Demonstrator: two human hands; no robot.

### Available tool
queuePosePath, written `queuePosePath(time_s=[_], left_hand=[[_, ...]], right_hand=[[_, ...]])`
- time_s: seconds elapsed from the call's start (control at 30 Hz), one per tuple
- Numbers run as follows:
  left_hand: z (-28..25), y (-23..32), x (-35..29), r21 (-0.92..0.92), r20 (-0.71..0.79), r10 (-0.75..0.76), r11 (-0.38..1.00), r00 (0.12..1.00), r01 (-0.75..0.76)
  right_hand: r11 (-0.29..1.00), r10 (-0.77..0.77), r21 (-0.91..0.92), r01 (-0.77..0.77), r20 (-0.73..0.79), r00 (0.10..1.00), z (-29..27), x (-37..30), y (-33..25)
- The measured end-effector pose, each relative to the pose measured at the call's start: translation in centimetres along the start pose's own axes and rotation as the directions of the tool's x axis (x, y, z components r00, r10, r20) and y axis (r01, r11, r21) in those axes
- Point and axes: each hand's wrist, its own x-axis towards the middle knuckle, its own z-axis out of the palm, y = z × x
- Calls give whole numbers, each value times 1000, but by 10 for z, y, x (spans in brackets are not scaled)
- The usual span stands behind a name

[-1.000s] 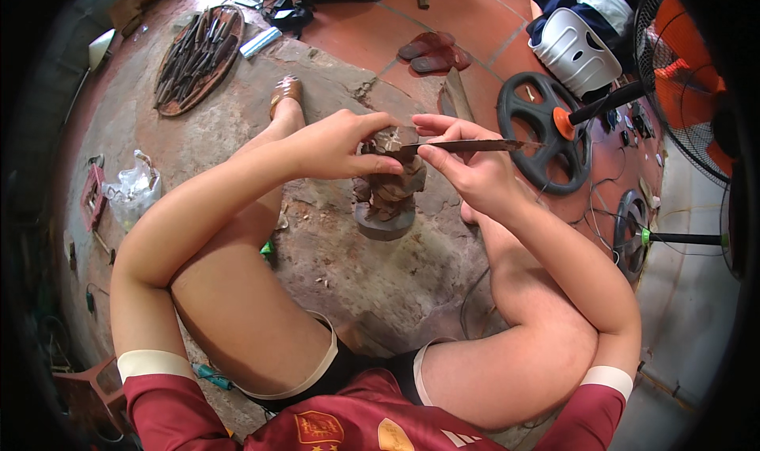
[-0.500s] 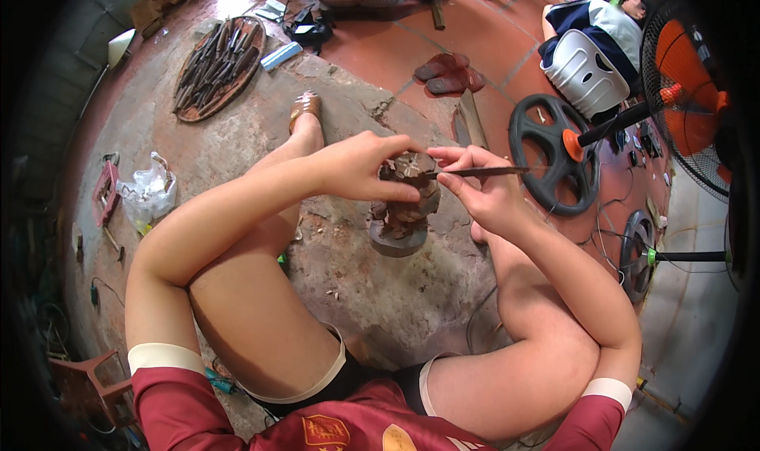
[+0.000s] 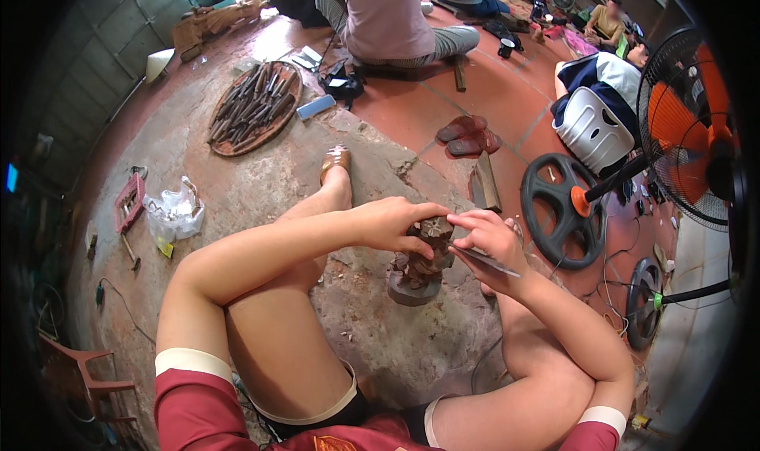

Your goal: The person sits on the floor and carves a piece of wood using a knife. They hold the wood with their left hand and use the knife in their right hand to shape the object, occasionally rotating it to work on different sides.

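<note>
Between my legs stands a dark brown carved wooden figure [image 3: 422, 275] on a round base. My left hand [image 3: 396, 226] is closed around its top, with the thumb on the near side and fingers behind. From the right, my right hand [image 3: 492, 245] pinches a thin, dark carving tool [image 3: 492, 263]. The tool's inner end meets the upper part of the figure, and its other end slants down to the right below my palm. My fingers hide the exact contact spot. Fingertips of both hands come close together over the figure's top.
A round woven tray [image 3: 240, 151] full of carving tools [image 3: 255, 107] lies far left, with a blue box [image 3: 317, 108] beside it. Left of me are a plastic bag [image 3: 172, 214] and a hammer [image 3: 131, 252]. Sandals [image 3: 469, 135] and a standing fan [image 3: 685, 134] are to the right. People sit beyond.
The view has tipped up, showing more of the people at the back. The carving tool has swung from nearly level to slanting down to the right. My left hand keeps its hold.
</note>
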Motion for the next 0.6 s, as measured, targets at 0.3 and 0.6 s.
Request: queuePosePath(time_s=[0.3,0.6], left_hand=[[-5,6,-1,13,16,-81,997,997,81],[-5,1,0,-3,19,-130,992,991,130]], right_hand=[[963,-207,-187,195,-51,977,3,3,7],[990,-105,-109,89,-155,982,-2,2,9]])
